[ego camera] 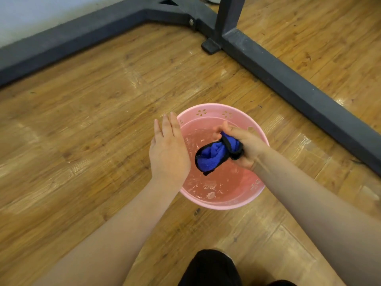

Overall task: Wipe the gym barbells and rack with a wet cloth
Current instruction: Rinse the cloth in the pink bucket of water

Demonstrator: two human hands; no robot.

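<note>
Dark clothing [210, 269] fills the bottom edge at six o'clock, nearest to me, with both bare forearms reaching forward from either side of it over the wooden floor [82, 112]. Ahead of that I see the pink basin [214, 204] standing on the boards, its water rippled and bubbled, flower cut-outs around its rim.

Over the basin my right hand [245, 147] is clenched around the blue cloth [214, 154], fingers wrapped over its upper end. The cloth is bunched into a short roll with a black edging; its long axis runs from about one o'clock, inside the fist, down toward seven o'clock, where the free end points at the water. I cannot tell whether that end touches the surface.

My left hand [168, 149] is released, fingers straight and together, palm facing the cloth, hovering above the basin's nine o'clock rim and just beside the roll, gripping nothing.

Farther out, the rack's dark base bar [288, 81] crosses the floor from twelve toward three o'clock, with an upright post [226, 15] rising from it and a second bar [72, 38] running off toward ten o'clock along the pale wall [41, 13].
</note>
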